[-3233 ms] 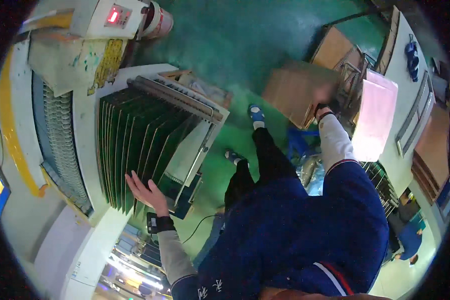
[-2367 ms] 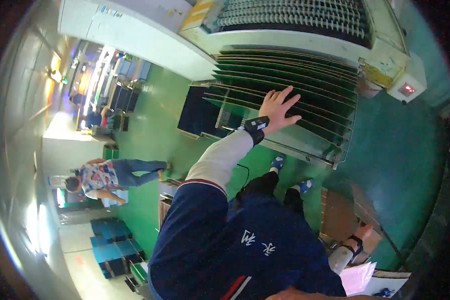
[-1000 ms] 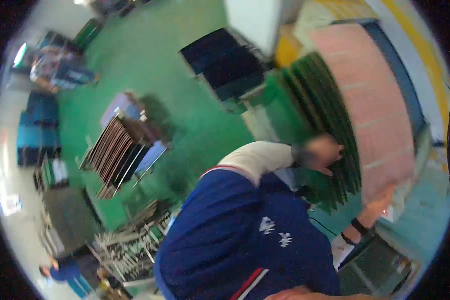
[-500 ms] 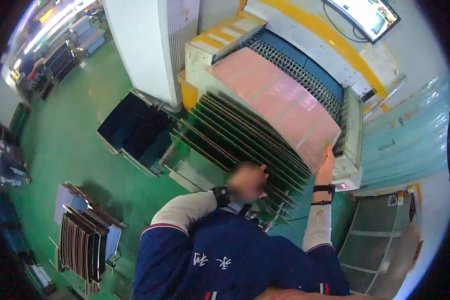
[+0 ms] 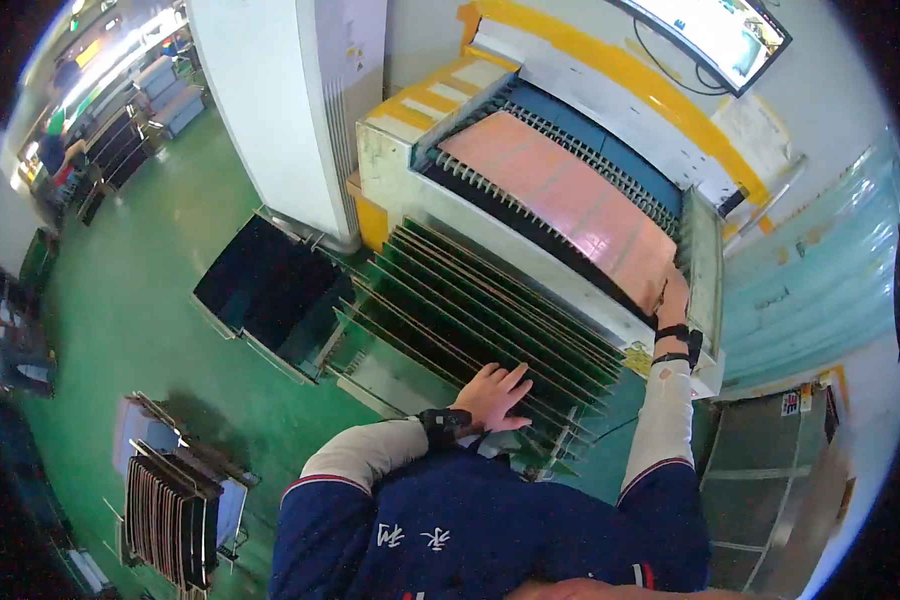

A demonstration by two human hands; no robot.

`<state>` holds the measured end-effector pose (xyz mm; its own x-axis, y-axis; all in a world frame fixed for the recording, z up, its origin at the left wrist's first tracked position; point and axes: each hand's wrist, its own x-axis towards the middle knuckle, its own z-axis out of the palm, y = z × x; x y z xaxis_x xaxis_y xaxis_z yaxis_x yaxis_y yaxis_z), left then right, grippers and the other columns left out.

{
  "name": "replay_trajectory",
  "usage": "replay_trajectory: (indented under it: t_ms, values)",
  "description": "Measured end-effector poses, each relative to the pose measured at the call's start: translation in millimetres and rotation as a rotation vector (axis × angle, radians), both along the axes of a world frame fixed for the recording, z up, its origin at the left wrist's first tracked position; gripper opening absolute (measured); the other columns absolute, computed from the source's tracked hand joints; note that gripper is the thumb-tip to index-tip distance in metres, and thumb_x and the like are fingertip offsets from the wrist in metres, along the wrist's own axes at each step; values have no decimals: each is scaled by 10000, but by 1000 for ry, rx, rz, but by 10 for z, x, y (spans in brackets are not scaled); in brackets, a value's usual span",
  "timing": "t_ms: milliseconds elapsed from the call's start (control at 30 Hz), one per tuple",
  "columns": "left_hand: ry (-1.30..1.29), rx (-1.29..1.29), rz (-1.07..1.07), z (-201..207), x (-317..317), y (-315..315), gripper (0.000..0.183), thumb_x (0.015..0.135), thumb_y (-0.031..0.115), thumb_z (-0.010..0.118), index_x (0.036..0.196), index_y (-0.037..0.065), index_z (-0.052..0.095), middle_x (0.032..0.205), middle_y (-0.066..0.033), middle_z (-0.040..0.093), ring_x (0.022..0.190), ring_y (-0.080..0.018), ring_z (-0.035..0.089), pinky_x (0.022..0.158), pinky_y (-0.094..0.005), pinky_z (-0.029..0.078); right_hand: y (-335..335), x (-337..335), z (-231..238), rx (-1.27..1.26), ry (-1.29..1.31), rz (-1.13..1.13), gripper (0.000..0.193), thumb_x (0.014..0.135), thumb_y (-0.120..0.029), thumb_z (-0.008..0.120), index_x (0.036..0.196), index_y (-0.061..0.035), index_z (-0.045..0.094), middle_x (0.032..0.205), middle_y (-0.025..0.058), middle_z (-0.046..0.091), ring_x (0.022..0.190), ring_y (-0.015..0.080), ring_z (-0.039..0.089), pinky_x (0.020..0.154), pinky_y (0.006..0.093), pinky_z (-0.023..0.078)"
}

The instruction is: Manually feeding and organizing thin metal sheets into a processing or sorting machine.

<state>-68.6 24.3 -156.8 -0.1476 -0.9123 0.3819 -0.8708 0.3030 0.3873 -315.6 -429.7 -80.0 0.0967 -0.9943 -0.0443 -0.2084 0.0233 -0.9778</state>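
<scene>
A thin copper-coloured panel (image 5: pixel 570 195) lies over the rollers of a conveyor machine (image 5: pixel 470 215). My right hand (image 5: pixel 674 295) is closed at the panel's right near corner, its fingers partly hidden by the edge. Below the machine stands a rack of upright dark green panels (image 5: pixel 470 310) with copper-toned edges, spaced apart in a row. My left hand (image 5: pixel 495 396) is open, fingers spread, at the near edges of these panels; it holds nothing.
A dark cart (image 5: pixel 275 285) stands left of the rack. Another rack of panels (image 5: pixel 165 510) is at lower left on the green floor. A white column cabinet (image 5: pixel 270 100) rises behind, a screen (image 5: pixel 720 40) hangs at upper right, and clear plastic sheeting (image 5: pixel 810 270) hangs at right.
The copper-coloured panel has moved away from me and down onto the rollers, with my right hand following its corner. My left hand stays by the rack, its fingers now spread.
</scene>
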Motion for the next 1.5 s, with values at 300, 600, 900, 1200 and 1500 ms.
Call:
replay_trajectory:
  t_ms: [300,600,900,1200,1500]
  values:
    - [25,42,-39,-11,42,-44,724,895,635,599,1337,60,611,1483,-226,461,1167,-353,574,1074,-508,409,967,1299,-178,-830,605,131,449,965,-304,636,1306,-14,604,1350,185,576,1291,361,504,1081,440,405]
    - [49,-20,-36,1,39,-85,699,860,580,668,1319,55,616,1444,-210,487,1086,-347,604,1032,-509,439,1083,1589,-182,-693,887,271,510,951,-455,615,1397,-212,571,1531,120,467,1451,332,354,1167,611,234]
    - [29,-54,-38,-39,38,-95,700,846,604,678,1307,80,637,1440,-208,493,1052,-342,636,987,-528,482,842,1585,-188,-699,878,199,409,936,-392,646,1292,-192,620,1396,71,541,1360,312,453,1114,523,296]
    - [18,-17,-47,2,42,-100,704,864,607,655,1309,63,631,1441,-216,490,1073,-348,626,1004,-527,466,823,1534,-94,-619,871,220,442,928,-440,627,1299,-200,606,1484,66,502,1419,313,413,1142,566,295]
    - [-2,-18,-28,38,-39,-93,715,846,612,676,1306,67,645,1447,-197,498,1102,-385,611,984,-511,462,1126,1325,-92,-780,811,246,529,913,-456,671,1336,-143,619,1444,143,539,1343,376,481,1100,542,357]
